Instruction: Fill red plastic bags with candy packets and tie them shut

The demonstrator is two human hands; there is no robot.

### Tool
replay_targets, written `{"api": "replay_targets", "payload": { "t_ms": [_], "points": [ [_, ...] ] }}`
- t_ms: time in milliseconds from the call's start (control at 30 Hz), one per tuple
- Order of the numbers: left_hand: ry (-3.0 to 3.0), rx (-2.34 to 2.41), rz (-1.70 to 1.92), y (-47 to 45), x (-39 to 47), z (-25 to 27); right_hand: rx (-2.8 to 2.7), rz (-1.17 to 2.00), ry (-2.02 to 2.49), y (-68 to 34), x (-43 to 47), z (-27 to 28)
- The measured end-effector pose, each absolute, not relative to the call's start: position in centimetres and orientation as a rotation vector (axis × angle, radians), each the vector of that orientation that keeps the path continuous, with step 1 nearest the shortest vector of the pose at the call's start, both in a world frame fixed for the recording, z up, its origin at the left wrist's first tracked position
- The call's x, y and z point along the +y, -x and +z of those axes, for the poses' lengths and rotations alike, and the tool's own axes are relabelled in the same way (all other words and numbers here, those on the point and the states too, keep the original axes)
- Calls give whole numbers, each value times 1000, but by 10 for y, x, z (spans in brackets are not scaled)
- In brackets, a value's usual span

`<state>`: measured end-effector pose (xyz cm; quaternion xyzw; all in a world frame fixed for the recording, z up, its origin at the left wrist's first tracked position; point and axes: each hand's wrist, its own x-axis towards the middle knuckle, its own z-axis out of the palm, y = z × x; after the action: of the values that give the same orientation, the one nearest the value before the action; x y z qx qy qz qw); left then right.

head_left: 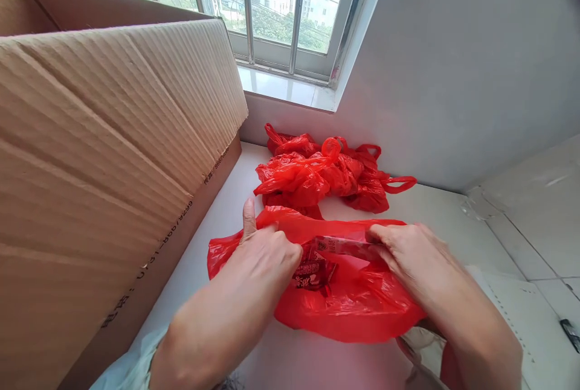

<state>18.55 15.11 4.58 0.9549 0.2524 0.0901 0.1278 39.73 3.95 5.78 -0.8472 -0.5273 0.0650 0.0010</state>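
Note:
In front of me a red plastic bag [348, 317] lies on the white table with its mouth spread open. My left hand [267, 251] is at the left of the mouth, thumb raised and the other fingers curled at the film. On the right, my right hand [403, 248] is closed at the bag's rim, thumb and fingers pressed together. A dark red printed packet [310, 272] shows inside the bag. Between my hands runs a shiny printed strip [338, 245], its right end reaching my right fingers; whether they grip it too is unclear.
Several tied red bags [317, 172] are heaped behind, near the wall. A large open cardboard box [127, 112] stands at the left. A barred window [276, 15] with a tiled sill is beyond. Something beige, partly hidden, lies below my right forearm.

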Motion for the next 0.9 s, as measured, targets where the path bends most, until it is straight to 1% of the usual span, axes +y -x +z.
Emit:
{"api": "replay_targets", "payload": {
  "t_ms": [67, 167, 300, 467, 733, 900],
  "points": [
    [-2797, 761, 281, -176, 147, 33, -1665, 192, 2651, -398, 37, 57],
    [-2824, 871, 399, -158, 144, 3, -1667, 311, 2661, -398, 36, 56],
    [-2833, 941, 386, -138, 146, -22, -1651, 342, 2623, -399, 36, 55],
    [-2837, 849, 329, -133, 149, -16, -1717, 384, 2484, -398, 38, 54],
    [-2811, 882, 420, -150, 153, -23, -1777, 336, 2356, -403, 40, 52],
    [-2831, 837, 393, -159, 153, -6, -1752, 502, 2355, -401, 42, 58]
  ]
}}
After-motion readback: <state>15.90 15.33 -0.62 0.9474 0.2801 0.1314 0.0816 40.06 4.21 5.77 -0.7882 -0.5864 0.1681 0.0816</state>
